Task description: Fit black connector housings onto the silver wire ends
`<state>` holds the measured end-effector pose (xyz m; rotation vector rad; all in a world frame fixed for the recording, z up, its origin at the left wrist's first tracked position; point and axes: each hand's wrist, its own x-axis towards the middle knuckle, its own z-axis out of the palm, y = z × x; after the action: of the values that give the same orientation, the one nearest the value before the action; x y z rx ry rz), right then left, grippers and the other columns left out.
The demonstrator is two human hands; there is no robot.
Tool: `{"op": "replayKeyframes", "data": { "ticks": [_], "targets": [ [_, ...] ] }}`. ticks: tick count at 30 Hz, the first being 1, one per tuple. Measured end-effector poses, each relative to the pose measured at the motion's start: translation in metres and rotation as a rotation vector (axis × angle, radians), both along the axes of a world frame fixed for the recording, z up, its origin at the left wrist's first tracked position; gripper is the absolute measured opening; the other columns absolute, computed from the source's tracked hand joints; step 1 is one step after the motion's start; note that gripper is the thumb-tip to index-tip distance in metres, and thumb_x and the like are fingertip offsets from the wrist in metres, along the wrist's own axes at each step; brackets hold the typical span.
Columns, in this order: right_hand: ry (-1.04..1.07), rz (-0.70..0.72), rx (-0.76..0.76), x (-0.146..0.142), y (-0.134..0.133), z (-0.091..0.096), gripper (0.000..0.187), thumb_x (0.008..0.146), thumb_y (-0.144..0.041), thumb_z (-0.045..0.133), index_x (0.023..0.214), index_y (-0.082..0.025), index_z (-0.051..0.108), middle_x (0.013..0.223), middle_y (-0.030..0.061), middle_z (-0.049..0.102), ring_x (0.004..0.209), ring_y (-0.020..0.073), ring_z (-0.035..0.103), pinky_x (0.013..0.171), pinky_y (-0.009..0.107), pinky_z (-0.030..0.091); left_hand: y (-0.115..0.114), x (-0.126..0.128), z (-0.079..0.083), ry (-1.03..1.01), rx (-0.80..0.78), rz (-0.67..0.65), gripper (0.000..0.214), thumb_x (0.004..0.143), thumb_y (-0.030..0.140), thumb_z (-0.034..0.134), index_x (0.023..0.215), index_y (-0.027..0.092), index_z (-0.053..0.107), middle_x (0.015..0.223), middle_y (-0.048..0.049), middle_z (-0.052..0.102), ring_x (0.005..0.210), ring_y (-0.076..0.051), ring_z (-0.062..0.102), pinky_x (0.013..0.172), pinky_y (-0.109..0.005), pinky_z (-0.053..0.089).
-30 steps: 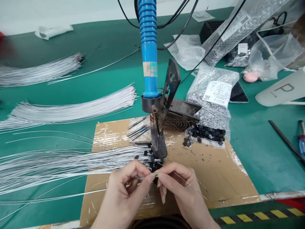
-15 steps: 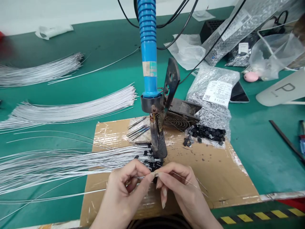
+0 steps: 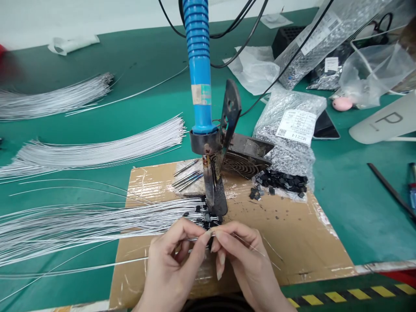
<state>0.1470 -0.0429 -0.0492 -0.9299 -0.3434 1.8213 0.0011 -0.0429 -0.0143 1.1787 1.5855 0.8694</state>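
Wire (image 3: pixel 194 238) is pinched by left hand (image 3: pixel 177 264) and right hand (image 3: pixel 248 255), black pieces (image 3: pixel 208 224) just beyond this grip, perhaps lining-up step, calling for steadiness next

- Soft, even light fell on the surface (image 3: pixel 351 197), which darkened behind and left of the blue handle (image 3: pixel 200 97).
- Fingers (image 3: pixel 197 251) in front of the handle were fairly sharp, softly shadowed.
- Highlights flecked the bubble bag (image 3: pixel 294 102) right of it.
- Far left of it, a red shape (image 3: pixel 1 50) was blurred.
- Far right, the cup (image 3: pixel 383 121) looked stretched.
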Motion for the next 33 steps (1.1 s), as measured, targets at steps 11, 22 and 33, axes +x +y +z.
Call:
{"op": "replayKeyframes", "data": {
  "ticks": [11, 22, 33],
  "targets": [
    [-0.032, -0.002, 0.030, 0.0015, 0.0016, 0.0001, 0.023, 0.086, -0.043, 0.086, 0.087, -0.020, 0.088, 0.072, 0.0026, 0.076, 0.050, 0.0092, 0.063, 0.051, 0.021, 0.060, 0.0043, 0.0049, 0.0061, -0.061, -0.010, 0.038, 0.020, 0.093, 0.029, 0.072, 0.075, 0.020, 0.071, 0.063, 0.0015, 0.067, 0.052, -0.011, 0.048, 0.052, -0.023, 0.032],
    [-0.179, 0.000, 0.125, 0.0021, -0.0006, -0.0024, 0.010, 0.091, -0.031, 0.084, 0.089, -0.022, 0.088, 0.073, 0.0004, 0.078, 0.053, 0.0085, 0.067, 0.058, 0.019, 0.061, 0.0057, 0.0058, 0.0087, -0.032, 0.020, 0.101, 0.016, 0.089, 0.025, 0.075, 0.074, 0.021, 0.072, 0.062, 0.0029, 0.066, 0.052, -0.010, 0.046, 0.051, -0.023, 0.033],
    [-0.144, -0.011, 0.121, 0.0029, -0.0029, -0.0015, 0.009, 0.092, -0.031, 0.084, 0.088, -0.023, 0.087, 0.073, -0.0014, 0.078, 0.053, 0.0069, 0.068, 0.059, 0.016, 0.060, 0.0028, 0.0072, 0.0075, -0.002, 0.040, 0.097, 0.016, 0.089, 0.026, 0.075, 0.073, 0.023, 0.075, 0.065, 0.0026, 0.069, 0.058, -0.011, 0.056, 0.055, -0.022, 0.039]
  ]
}}
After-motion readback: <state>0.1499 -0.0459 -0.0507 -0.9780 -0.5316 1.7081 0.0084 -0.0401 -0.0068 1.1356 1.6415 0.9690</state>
